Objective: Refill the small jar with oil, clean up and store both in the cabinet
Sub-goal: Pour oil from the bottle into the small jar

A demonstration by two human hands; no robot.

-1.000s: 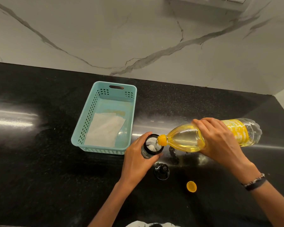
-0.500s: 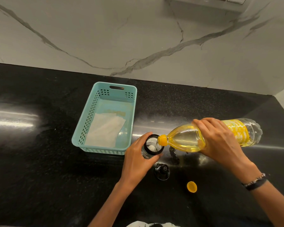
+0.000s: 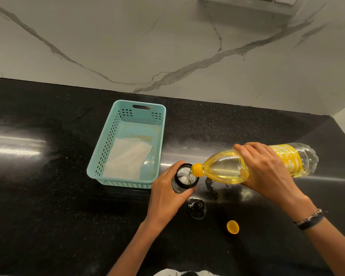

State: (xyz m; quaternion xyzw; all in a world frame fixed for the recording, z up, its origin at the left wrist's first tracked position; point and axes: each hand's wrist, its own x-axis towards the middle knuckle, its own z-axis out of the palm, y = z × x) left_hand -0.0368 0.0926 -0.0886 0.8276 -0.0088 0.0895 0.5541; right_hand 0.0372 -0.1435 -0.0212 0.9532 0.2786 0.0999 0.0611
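Observation:
A small glass jar (image 3: 184,177) with a black rim stands on the black counter (image 3: 48,216), and my left hand (image 3: 167,194) grips its side. My right hand (image 3: 267,172) holds a clear plastic oil bottle (image 3: 227,169) tipped nearly flat, its yellow neck over the jar's mouth. A thin stream of oil runs into the jar. The jar's black lid (image 3: 197,208) lies on the counter just in front of the jar. The bottle's yellow cap (image 3: 232,227) lies further right.
A teal plastic basket (image 3: 108,156) with a folded white paper towel (image 3: 127,160) inside sits left of the jar. A marble wall (image 3: 167,46) rises behind the counter, with a corner at the right.
Hands, jar and bottle hold nearly the same pose; the pour goes on.

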